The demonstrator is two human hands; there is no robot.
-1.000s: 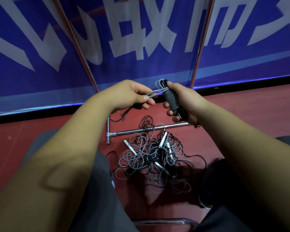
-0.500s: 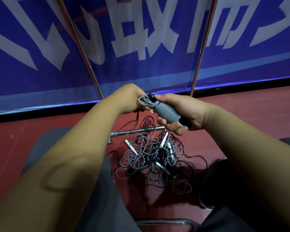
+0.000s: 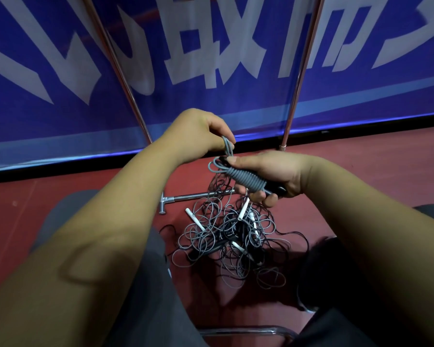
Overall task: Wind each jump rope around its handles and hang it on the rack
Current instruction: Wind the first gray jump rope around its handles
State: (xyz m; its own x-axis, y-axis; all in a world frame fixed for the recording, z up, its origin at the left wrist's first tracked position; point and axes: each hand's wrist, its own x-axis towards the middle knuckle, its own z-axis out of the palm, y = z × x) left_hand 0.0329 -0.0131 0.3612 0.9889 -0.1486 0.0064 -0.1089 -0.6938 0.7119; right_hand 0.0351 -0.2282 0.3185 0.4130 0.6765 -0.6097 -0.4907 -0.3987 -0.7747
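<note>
Winding, last turns by the look of it: right hand (image 3: 273, 170) fingers grip the coiled jump rope (image 3: 248, 180), left hand (image 3: 198, 131) fingers pinch its loose loop (image 3: 228, 152). Keep that loop taut; tuck it under the final coil.

The grey jump rope (image 3: 246, 177) was coiled tightly round its black handles (image 3: 277, 190), tilted, a loose loop (image 3: 227, 146) rising from its top end. Below, a tangled pile of grey and black ropes (image 3: 231, 236) with white handles (image 3: 194, 217) lay on the floor (image 3: 361, 166), touching the rack's foot bar (image 3: 191, 196).
</note>
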